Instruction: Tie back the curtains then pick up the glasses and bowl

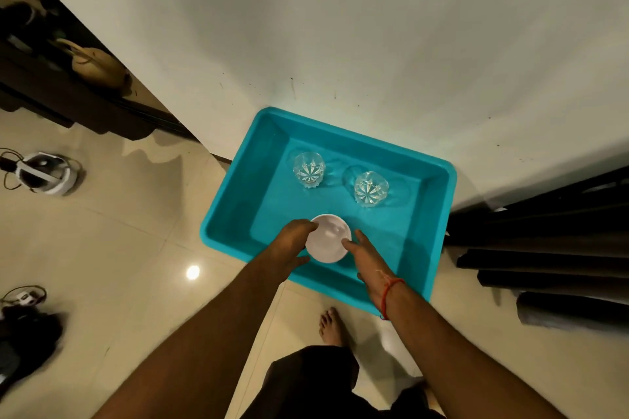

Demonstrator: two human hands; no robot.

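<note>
A small white bowl [328,237] sits low in a turquoise plastic tub [227,214] on the floor by the wall. My left hand [292,241] curls round the bowl's left rim. My right hand [366,260], with a red thread on its wrist, touches the bowl's right side with straight fingers. Two cut-glass tumblers stand upright on the tub's floor further back: one glass [309,169] at the left, the other glass [371,188] at the right. Dark curtain folds [544,248] hang at the right.
A white wall [374,44] rises behind the tub. My bare foot [332,326] stands on the beige tiles just in front of it. A white round device with cables [47,173] and dark clutter [23,333] lie at the left. Dark furniture [68,88] stands at the upper left.
</note>
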